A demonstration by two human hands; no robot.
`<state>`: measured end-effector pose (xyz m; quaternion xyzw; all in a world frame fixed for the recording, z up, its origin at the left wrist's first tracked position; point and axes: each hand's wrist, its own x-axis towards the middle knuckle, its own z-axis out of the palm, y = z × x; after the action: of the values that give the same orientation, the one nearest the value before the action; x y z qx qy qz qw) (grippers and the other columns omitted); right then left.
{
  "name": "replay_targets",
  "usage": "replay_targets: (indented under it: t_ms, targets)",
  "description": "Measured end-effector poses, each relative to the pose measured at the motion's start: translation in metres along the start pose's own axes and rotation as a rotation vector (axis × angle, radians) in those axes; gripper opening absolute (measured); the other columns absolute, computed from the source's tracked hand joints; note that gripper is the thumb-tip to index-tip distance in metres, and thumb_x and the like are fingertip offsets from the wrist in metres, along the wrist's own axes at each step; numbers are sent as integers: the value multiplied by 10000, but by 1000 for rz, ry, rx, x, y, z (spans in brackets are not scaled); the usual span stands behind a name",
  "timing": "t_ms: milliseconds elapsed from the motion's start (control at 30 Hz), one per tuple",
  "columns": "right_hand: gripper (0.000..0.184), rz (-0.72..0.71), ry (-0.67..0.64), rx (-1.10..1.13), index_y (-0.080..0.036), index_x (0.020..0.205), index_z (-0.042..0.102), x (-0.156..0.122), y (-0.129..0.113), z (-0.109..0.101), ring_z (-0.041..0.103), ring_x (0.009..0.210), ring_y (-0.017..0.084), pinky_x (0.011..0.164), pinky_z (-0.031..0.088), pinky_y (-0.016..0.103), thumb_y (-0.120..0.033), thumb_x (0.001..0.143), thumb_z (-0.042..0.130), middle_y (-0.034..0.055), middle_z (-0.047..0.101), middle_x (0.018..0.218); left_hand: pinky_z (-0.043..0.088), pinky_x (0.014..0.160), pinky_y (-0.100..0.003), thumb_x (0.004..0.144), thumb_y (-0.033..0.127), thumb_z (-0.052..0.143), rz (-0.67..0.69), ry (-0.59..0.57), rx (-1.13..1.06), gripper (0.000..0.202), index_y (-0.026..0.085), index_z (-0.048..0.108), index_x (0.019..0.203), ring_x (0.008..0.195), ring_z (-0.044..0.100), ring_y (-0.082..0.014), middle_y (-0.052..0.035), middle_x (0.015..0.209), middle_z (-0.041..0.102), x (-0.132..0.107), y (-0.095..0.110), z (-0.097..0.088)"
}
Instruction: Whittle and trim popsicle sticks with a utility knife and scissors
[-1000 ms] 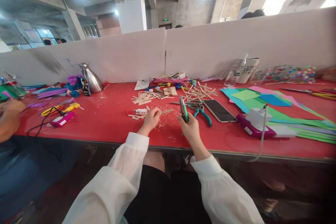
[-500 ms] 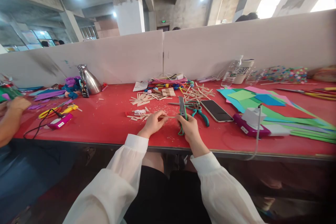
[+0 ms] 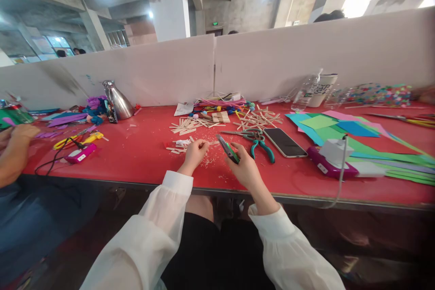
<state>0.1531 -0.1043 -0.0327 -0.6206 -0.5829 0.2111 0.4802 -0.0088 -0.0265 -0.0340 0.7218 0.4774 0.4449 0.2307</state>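
My left hand (image 3: 194,156) is closed in a pinch on a thin wooden stick (image 3: 214,143), whose free end points right. A green utility knife (image 3: 227,148) is in my right hand (image 3: 247,171), fingers wrapped round its handle and the blade tilted up to the left. Blade and stick are close, though whether they touch I cannot tell. Wood shavings (image 3: 210,161) lie on the table below. Beyond my hands are a fan of wooden sticks (image 3: 185,125) and a looser pile of sticks (image 3: 263,118). Teal-handled pliers (image 3: 261,147) lie right of the knife.
On the red table (image 3: 136,154) a phone (image 3: 285,142) lies beside the pliers. Coloured paper (image 3: 340,129) and a purple power strip (image 3: 331,163) are at right. Toward the left stand a metal jug (image 3: 118,102) and another person's arm (image 3: 15,154). A white partition (image 3: 163,72) runs behind.
The knife has swung from nearly upright to leaning left, and my right hand has turned and moved slightly right, off the stick. My left hand has drawn a little left, still pinching the stick.
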Motion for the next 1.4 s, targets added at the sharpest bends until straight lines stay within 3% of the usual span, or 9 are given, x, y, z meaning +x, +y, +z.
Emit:
replay_targets:
  t_ms: [267, 467, 733, 1067, 1400]
  targets:
    - [407, -26, -68, -126, -238, 1126, 604, -13, -10, -4, 632, 637, 213, 519, 402, 259, -290, 734, 509, 52, 702, 792, 390, 448, -203, 798, 315, 464, -46, -29, -86, 239, 167, 570, 642, 451, 521, -104, -9, 588, 629, 0, -1, 3]
    - [495, 30, -112, -67, -159, 1230, 546, -16, -7, -2, 609, 466, 204, 468, 433, 273, -336, 776, 453, 38, 667, 566, 412, 439, -201, 802, 329, 460, -78, -49, -144, 225, 162, 561, 689, 437, 537, -94, -31, 671, 674, 0, 2, 4]
    - [539, 92, -126, 65, -120, 1251, 526, -16, -6, 2, 538, 341, 167, 413, 429, 258, -350, 766, 477, -28, 544, 392, 425, 467, -210, 808, 317, 454, -56, -66, -158, 196, 166, 546, 724, 476, 563, -109, -32, 664, 674, 0, 2, 4]
    - [498, 210, -196, 364, -127, 1222, 526, -20, -12, 11, 478, 265, 91, 273, 351, 194, -309, 764, 447, -59, 554, 511, 429, 513, -203, 812, 243, 459, 0, -32, -101, 138, 177, 540, 721, 491, 562, -101, 1, 633, 647, -2, 4, 4]
    - [291, 358, -228, 563, -127, 1110, 548, -20, -24, 12, 424, 255, 34, 257, 319, 153, -227, 855, 450, -81, 537, 527, 427, 512, -204, 818, 242, 460, 22, 16, -75, 143, 180, 548, 724, 483, 559, -101, 14, 622, 634, -1, -2, 5]
